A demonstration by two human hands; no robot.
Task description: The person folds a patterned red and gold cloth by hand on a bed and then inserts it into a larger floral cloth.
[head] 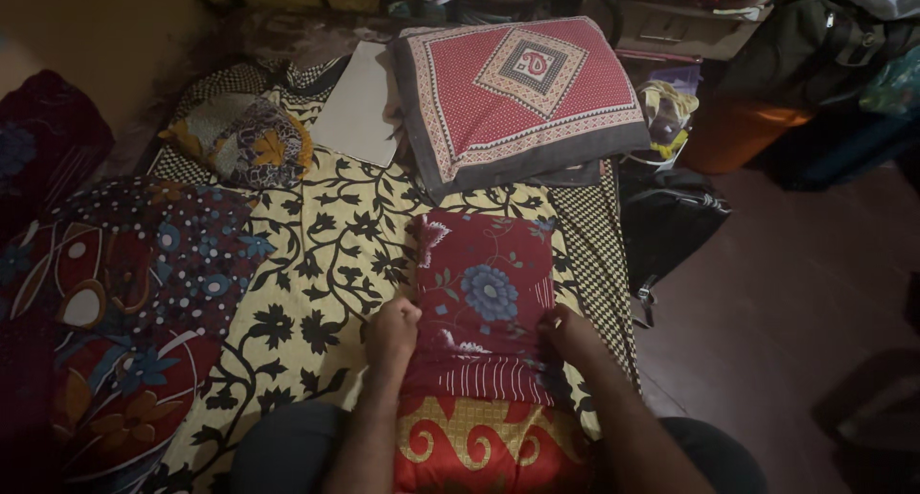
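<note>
Both edges of a folded maroon floral quilt point(484, 293) are gripped by the clenched left hand point(393, 329) and right hand point(567, 333); folding appears nearly finished.

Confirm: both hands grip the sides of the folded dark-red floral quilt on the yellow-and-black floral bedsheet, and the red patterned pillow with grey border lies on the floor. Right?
Not quite. The red patterned pillow with grey border lies on the bed, beyond the quilt, not on the floor. The rest holds: the left hand and right hand grip the sides of the folded dark-red floral quilt on the yellow-and-black floral bedsheet. The head view shows it.
</note>
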